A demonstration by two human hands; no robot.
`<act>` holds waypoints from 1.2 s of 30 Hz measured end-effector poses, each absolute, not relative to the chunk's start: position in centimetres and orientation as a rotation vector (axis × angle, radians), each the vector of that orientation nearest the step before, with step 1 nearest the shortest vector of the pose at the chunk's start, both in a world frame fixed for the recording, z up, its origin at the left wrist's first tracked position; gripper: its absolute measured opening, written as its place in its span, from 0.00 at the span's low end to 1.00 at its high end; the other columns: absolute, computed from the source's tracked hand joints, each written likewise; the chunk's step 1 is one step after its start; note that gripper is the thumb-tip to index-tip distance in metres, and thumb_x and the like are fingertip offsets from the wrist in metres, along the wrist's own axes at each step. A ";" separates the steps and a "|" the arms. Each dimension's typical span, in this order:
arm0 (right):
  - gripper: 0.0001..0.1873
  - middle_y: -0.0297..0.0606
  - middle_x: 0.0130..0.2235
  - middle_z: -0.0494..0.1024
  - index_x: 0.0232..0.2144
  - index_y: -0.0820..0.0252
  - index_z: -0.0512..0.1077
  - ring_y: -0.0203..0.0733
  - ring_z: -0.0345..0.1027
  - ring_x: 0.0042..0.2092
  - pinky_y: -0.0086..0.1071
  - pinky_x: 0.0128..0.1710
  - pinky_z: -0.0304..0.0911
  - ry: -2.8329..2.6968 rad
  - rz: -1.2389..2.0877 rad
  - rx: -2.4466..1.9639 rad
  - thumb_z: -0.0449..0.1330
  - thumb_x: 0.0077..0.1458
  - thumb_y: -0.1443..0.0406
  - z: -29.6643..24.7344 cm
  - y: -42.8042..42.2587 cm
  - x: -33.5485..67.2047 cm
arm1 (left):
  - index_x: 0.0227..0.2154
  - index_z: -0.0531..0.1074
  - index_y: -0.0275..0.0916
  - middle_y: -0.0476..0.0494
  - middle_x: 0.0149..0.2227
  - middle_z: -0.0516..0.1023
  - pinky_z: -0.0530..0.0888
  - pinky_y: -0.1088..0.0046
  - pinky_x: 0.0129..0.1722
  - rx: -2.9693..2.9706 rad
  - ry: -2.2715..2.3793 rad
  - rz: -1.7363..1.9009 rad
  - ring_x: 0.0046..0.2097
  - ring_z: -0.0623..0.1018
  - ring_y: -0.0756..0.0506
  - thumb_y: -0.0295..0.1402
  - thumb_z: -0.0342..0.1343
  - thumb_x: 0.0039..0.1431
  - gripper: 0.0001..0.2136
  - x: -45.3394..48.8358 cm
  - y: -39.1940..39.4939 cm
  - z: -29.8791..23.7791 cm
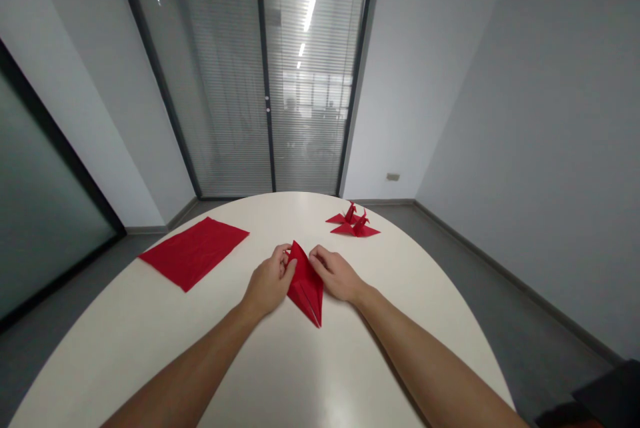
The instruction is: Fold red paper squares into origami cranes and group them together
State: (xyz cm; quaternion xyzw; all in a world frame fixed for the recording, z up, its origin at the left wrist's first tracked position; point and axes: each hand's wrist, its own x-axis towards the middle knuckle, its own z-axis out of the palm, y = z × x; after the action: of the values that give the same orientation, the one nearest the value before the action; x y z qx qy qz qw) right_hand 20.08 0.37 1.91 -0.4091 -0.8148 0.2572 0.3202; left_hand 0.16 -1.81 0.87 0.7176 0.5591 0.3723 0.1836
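Note:
A partly folded piece of red origami paper (306, 285) lies in the middle of the table, a narrow diamond with a slit at its near end. My left hand (273, 278) grips its left edge, thumb on top and fingers curled beneath or behind. At the upper right edge is my right hand (336, 271), its fingers bent together by the paper; whether they pinch the edge is hard to see. Two finished red paper cranes (356, 225) with spread wings stand beyond my right hand.
A flat red sheet of paper (195, 251) rests on the left side of the round white table (260, 375). Behind the table are a glass partition with blinds (225, 81) and pale walls. A dark object (607, 395) shows at the lower right corner.

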 end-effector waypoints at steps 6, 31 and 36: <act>0.10 0.35 0.37 0.76 0.41 0.57 0.68 0.40 0.69 0.39 0.33 0.42 0.60 -2.120 0.798 -0.959 0.47 0.66 0.67 1.9 0.5 20.3 | 0.46 0.68 0.41 0.52 0.26 0.73 0.64 0.74 0.28 1.997 1.568 1.048 0.27 0.73 0.47 0.37 0.47 0.67 0.10 0.1 -1.4 0.6; 0.13 0.23 0.23 0.67 0.38 0.56 0.62 0.33 0.56 0.24 0.27 0.27 0.53 -1.809 1.223 -0.837 0.61 0.58 0.58 0.5 1.1 19.7 | 0.66 0.52 0.42 0.52 0.30 0.74 0.65 0.73 0.30 2.243 1.496 0.945 0.29 0.75 0.47 0.34 0.44 0.68 0.24 0.2 -2.4 0.9; 0.09 0.28 0.27 0.69 0.36 0.57 0.65 0.34 0.61 0.28 0.29 0.31 0.58 -1.855 1.086 -0.846 0.61 0.58 0.61 0.6 1.2 19.7 | 0.64 0.56 0.43 0.51 0.32 0.77 0.65 0.74 0.31 2.243 1.531 0.941 0.31 0.77 0.47 0.35 0.45 0.69 0.22 0.2 -2.4 1.1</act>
State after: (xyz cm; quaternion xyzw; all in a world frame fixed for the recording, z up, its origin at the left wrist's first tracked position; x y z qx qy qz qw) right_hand 19.71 1.18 0.63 -0.3350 -0.7347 0.4300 0.4039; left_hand 0.23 -2.43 1.11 0.7734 0.5280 0.3246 0.1330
